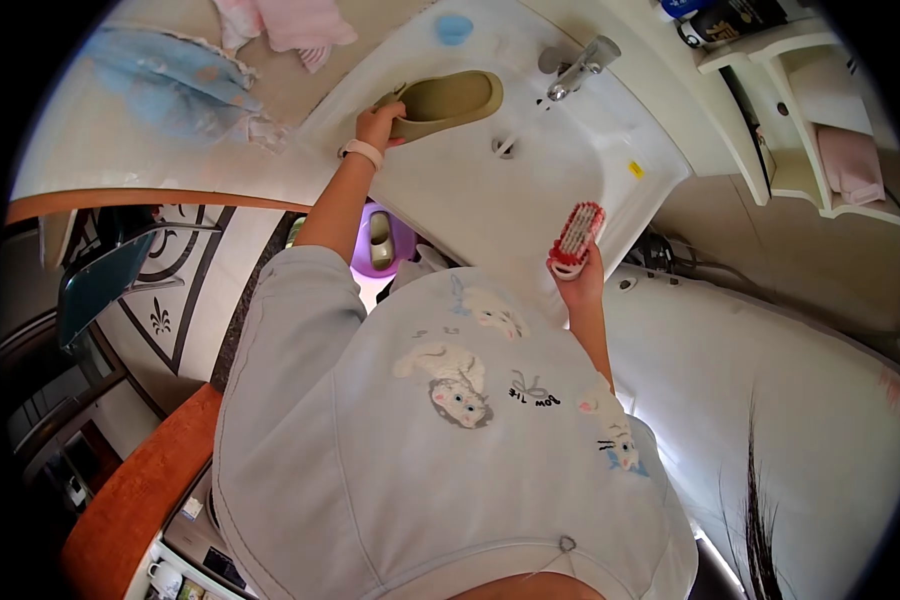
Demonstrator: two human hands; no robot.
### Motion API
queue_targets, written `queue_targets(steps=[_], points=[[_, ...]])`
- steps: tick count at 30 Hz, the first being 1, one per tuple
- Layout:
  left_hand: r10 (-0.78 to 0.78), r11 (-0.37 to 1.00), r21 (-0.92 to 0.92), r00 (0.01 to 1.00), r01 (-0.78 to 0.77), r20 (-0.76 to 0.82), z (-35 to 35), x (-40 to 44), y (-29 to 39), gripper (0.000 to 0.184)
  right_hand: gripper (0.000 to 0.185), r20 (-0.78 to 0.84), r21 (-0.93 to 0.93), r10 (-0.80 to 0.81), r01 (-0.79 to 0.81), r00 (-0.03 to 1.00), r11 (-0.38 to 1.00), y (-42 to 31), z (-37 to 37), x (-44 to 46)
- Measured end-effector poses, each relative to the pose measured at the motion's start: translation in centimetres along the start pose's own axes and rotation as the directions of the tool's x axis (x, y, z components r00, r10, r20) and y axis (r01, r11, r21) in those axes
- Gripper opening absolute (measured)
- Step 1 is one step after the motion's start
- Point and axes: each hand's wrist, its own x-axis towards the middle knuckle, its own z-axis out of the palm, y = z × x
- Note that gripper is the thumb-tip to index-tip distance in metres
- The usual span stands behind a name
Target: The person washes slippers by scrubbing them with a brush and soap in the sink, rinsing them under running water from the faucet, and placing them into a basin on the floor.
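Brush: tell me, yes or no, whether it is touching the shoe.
No, the right hand holds the brush apart from the shoe.

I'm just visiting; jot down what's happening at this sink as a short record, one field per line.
Place: glossy white sink with silver metal faucet
Left hand: grips an olive-green slip-on shoe by one end
Right hand: holds a red-and-white bristle brush, bristles facing the camera
Brush and shoe: apart
Below: purple tub holding another shoe
Left of sink: pale blue cloth, pink cloth
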Motion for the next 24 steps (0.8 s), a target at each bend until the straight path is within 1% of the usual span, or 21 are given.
queue_targets(steps=[2, 3, 5, 6, 8, 9, 11, 12, 14, 15, 16, 17, 18, 19, 20, 21, 22, 24], points=[[0.005, 0.999, -0.053, 0.999, -0.002, 0.048, -0.4, 0.0, -0.2, 0.031, 0.034, 0.005, -0.015, 0.002, -0.002, 1.0, 1.0, -0.1, 0.1, -0.2], [0.008, 0.998, -0.058, 0.999, -0.006, 0.044, -0.7, 0.3, -0.3, 0.031, 0.034, 0.001, -0.024, 0.004, -0.004, 1.0, 1.0, -0.2, 0.2, -0.1], [-0.03, 0.984, -0.17, 0.986, 0.058, 0.163, -1.1, 0.8, -0.7, 0.023, 0.034, -0.004, -0.035, 0.006, -0.007, 1.0, 0.999, -0.2, 0.3, -0.1], [-0.029, 0.983, -0.172, 0.986, 0.058, 0.162, -1.2, 0.9, -0.8, 0.023, 0.034, -0.01, -0.037, 0.005, -0.005, 1.0, 0.999, -0.2, 0.5, -0.1], [-0.023, 0.965, -0.251, 0.973, 0.082, 0.229, -0.8, 0.9, -0.9, 0.021, 0.034, -0.018, -0.038, 0.0, -0.001, 1.0, 0.999, -0.3, 0.6, -0.2], [-0.023, 0.964, -0.251, 0.972, 0.083, 0.233, -0.6, 0.8, -0.9, 0.021, 0.032, 0.005, -0.041, 0.001, -0.001, 1.0, 0.999, -0.3, 0.7, -0.2], [-0.083, 0.925, -0.3, 0.896, 0.232, 0.437, 0.0, 0.8, -1.0, 0.022, 0.03, 0.015, -0.037, -0.002, 0.002, 1.0, 0.999, -0.3, 0.6, -0.4], [-0.088, 0.927, -0.291, 0.891, 0.237, 0.446, 0.6, 0.6, -1.1, 0.022, 0.03, 0.014, -0.041, -0.007, 0.007, 1.0, 0.999, -0.4, 0.6, -0.7], [-0.116, 0.903, -0.273, 0.8, 0.331, 0.589, 1.7, 0.4, -1.1, 0.027, 0.03, 0.002, -0.036, -0.021, 0.021, 1.0, 0.999, -0.3, 0.3, -0.8], [-0.12, 0.905, -0.261, 0.792, 0.335, 0.599, 2.9, -0.4, -0.8, 0.027, 0.031, 0.002, -0.038, -0.022, 0.022, 1.0, 0.999, -0.3, -0.1, -0.7], [-0.106, 0.987, -0.05, 0.851, 0.153, 0.513, 4.9, -1.4, 0.0, 0.034, 0.031, -0.004, -0.025, -0.038, 0.038, 0.999, 0.999, -0.2, -0.6, -0.7], [-0.052, 0.985, 0.17, 0.905, -0.023, 0.422, 6.1, -2.0, 0.4, 0.041, 0.031, -0.019, -0.015, -0.044, 0.043, 0.999, 0.999, -0.2, -1.0, -0.6], [-0.051, 0.985, 0.17, 0.905, -0.024, 0.422, 6.2, -1.9, 0.1, 0.041, 0.031, -0.018, -0.015, -0.044, 0.044, 0.999, 0.999, -0.1, -1.1, -0.3], [0.088, 0.831, 0.463, 0.895, -0.308, 0.436, 7.5, -1.5, -0.3, 0.048, 0.031, -0.04, 0.008, -0.055, 0.056, 0.998, 0.998, 0.1, -1.5, -0.4], [0.225, 0.525, 0.671, 0.846, -0.523, 0.483, 8.4, -1.3, -0.5, 0.056, 0.031, -0.051, 0.021, -0.055, 0.056, 0.997, 0.998, 0.1, -1.9, -0.4], [0.186, 0.609, 0.625, 0.854, -0.488, 0.485, 8.4, -1.7, 0.0, 0.062, 0.031, -0.051, 0.022, -0.055, 0.057, 0.997, 0.998, 0.2, -1.8, -0.3], [0.181, 0.593, 0.619, 0.834, -0.516, 0.522, 9.7, -1.1, -0.5, 0.062, 0.031, -0.078, 0.048, -0.072, 0.076, 0.994, 0.996, 0.3, -2.0, -0.5], [0.342, 0.418, 0.6, 0.73, -0.682, 0.591, 10.3, -0.6, -2.3, 0.058, 0.032, -0.099, 0.065, -0.07, 0.077, 0.993, 0.995, 0.3, -2.1, -0.5]])
